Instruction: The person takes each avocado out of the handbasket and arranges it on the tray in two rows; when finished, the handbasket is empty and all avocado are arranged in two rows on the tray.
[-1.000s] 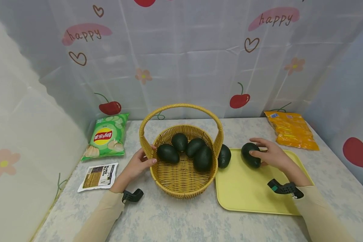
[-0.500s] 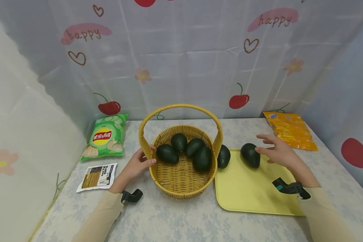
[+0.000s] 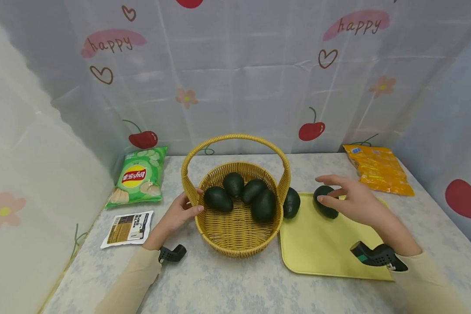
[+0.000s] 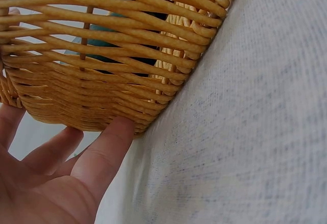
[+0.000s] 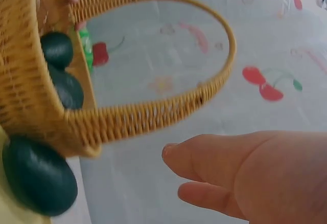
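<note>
A yellow wicker basket (image 3: 238, 237) with a tall arched handle stands in the middle of the table, several dark green avocados (image 3: 218, 199) inside. At its left side my left hand (image 3: 179, 212) grips the rim beside the handle's base; in the left wrist view its fingertips (image 4: 122, 127) lie against the outer weave. One avocado (image 3: 291, 204) is beside the basket's right wall, over the edge of a yellow tray (image 3: 329, 257). Another avocado (image 3: 326, 209) lies on the tray's far part, partly hidden by my right hand (image 3: 351, 200), which hovers over it with fingers spread, holding nothing.
A green bag of potato chips (image 3: 139, 179) and a small white and brown packet (image 3: 128, 229) lie left of the basket. An orange snack bag (image 3: 380, 170) lies at the back right. A printed curtain (image 3: 235, 87) hangs behind the table.
My right hand lets go of the avocado on the tray, draws back to the right, then comes back over it, raised. My left hand stays at the basket.
</note>
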Demonstrator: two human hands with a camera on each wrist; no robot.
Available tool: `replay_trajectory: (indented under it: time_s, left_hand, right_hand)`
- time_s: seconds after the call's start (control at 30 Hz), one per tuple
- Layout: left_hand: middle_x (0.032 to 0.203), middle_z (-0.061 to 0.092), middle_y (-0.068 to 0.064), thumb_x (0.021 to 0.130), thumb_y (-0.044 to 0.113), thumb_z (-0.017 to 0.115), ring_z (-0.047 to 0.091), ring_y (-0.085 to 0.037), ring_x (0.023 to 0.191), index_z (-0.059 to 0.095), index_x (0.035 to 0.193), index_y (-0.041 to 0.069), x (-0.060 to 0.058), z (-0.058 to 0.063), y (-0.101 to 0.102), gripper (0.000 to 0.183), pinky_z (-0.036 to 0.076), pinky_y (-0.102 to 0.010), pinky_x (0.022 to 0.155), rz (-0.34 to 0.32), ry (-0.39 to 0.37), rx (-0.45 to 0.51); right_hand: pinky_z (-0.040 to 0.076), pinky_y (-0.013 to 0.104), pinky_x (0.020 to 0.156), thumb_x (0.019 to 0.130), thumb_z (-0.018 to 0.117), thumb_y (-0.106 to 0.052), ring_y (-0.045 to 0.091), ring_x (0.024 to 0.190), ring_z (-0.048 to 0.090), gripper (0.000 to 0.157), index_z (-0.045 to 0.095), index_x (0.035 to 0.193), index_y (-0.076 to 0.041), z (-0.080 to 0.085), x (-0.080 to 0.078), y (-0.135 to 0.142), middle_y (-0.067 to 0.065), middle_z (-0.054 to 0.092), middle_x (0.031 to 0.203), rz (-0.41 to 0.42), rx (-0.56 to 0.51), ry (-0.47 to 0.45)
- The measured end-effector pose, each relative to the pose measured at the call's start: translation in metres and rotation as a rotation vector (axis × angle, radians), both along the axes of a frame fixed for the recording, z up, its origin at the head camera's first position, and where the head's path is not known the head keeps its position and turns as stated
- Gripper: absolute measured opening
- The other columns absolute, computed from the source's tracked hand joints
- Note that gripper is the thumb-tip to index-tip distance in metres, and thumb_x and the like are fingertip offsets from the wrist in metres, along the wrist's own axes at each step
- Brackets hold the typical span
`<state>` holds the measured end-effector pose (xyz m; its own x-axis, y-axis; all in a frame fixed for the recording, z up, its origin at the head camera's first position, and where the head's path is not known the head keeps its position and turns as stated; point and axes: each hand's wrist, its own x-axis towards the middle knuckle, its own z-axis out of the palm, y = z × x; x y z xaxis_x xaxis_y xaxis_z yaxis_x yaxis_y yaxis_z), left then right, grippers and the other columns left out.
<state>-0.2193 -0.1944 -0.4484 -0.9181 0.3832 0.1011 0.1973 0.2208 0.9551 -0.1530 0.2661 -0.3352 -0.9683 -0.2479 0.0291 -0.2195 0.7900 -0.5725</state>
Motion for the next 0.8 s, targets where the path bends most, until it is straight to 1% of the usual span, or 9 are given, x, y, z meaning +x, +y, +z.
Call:
replay_trajectory:
  time_s: [0.1,0.2,0.37,0.43,0.5,0.57,0.63,0.73,0.8]
  left_hand:
    - [0.145,0.047,-0.030,0.096,0.010,0.066,0.060,-0.020,0.111,0.047,0.141,-0.002,0.000,0.000,0.000,0.051,0.053,-0.022,0.088,-0.001,-0.001,0.005]
    - [0.145,0.047,-0.030,0.096,0.010,0.066,0.060,-0.020,0.110,0.047,0.142,-0.002,0.000,0.000,0.000,0.051,0.053,-0.022,0.088,-0.001,-0.006,0.010]
    - [0.145,0.047,-0.030,0.096,0.009,0.066,0.060,-0.020,0.110,0.047,0.141,-0.002,-0.001,0.000,0.000,0.050,0.053,-0.022,0.088,-0.002,-0.007,0.011]
    - [0.145,0.047,-0.030,0.096,0.009,0.066,0.060,-0.020,0.110,0.047,0.141,-0.002,0.000,0.000,0.000,0.050,0.053,-0.022,0.088,-0.004,-0.004,0.011]
    - [0.144,0.047,-0.031,0.096,0.009,0.066,0.060,-0.020,0.110,0.047,0.141,-0.003,0.000,0.000,0.000,0.050,0.053,-0.022,0.088,-0.006,0.000,0.011]
    - [0.144,0.047,-0.031,0.096,0.010,0.066,0.060,-0.019,0.109,0.047,0.141,-0.003,0.000,-0.001,-0.001,0.051,0.053,-0.022,0.088,-0.009,0.001,0.011]
    - [0.144,0.047,-0.031,0.096,0.011,0.066,0.060,-0.019,0.109,0.047,0.141,-0.003,0.000,-0.001,-0.001,0.051,0.053,-0.022,0.087,-0.010,0.003,0.009]
    - [0.144,0.048,-0.031,0.096,0.012,0.066,0.060,-0.020,0.108,0.048,0.141,-0.002,0.000,-0.001,-0.001,0.050,0.053,-0.023,0.087,-0.008,0.004,0.006]
    - [0.144,0.048,-0.031,0.096,0.011,0.066,0.060,-0.020,0.108,0.048,0.141,-0.002,-0.001,-0.001,-0.001,0.050,0.053,-0.023,0.087,-0.005,0.002,0.002]
  right_hand:
    - [0.058,0.040,0.076,0.097,0.069,-0.030,0.032,0.106,0.071,0.049,0.058,0.141,-0.012,0.006,0.005,-0.016,0.017,0.061,0.141,0.058,-0.008,0.033]
    - [0.057,0.037,0.075,0.096,0.071,-0.028,0.027,0.103,0.071,0.046,0.061,0.139,-0.013,0.009,0.009,-0.032,0.015,0.065,0.137,0.121,-0.030,0.056]
    - [0.057,0.031,0.072,0.095,0.072,-0.025,0.022,0.099,0.072,0.044,0.064,0.136,-0.012,0.011,0.008,-0.057,0.015,0.067,0.133,0.220,-0.050,0.081]
    - [0.057,0.031,0.071,0.094,0.072,-0.023,0.020,0.095,0.072,0.042,0.065,0.134,-0.011,0.012,0.007,-0.066,0.015,0.069,0.129,0.230,-0.033,0.102]
    - [0.057,0.031,0.070,0.094,0.073,-0.022,0.018,0.090,0.071,0.041,0.065,0.133,-0.010,0.013,0.007,-0.074,0.014,0.070,0.124,0.222,-0.015,0.113]
    - [0.055,0.031,0.070,0.094,0.073,-0.023,0.014,0.086,0.070,0.041,0.065,0.132,-0.010,0.013,0.007,-0.080,0.014,0.070,0.121,0.213,-0.006,0.109]
    - [0.053,0.029,0.068,0.094,0.073,-0.024,0.011,0.082,0.067,0.042,0.065,0.133,-0.009,0.013,0.005,-0.087,0.013,0.071,0.120,0.221,-0.010,0.098]
    - [0.048,0.026,0.063,0.094,0.073,-0.026,0.008,0.072,0.058,0.046,0.063,0.135,-0.009,0.010,0.001,-0.098,0.010,0.071,0.102,0.242,0.004,0.069]
    - [0.046,0.028,0.062,0.093,0.073,-0.027,0.011,0.067,0.054,0.049,0.062,0.137,-0.009,0.006,-0.003,-0.106,0.009,0.068,0.098,0.244,0.031,0.051]
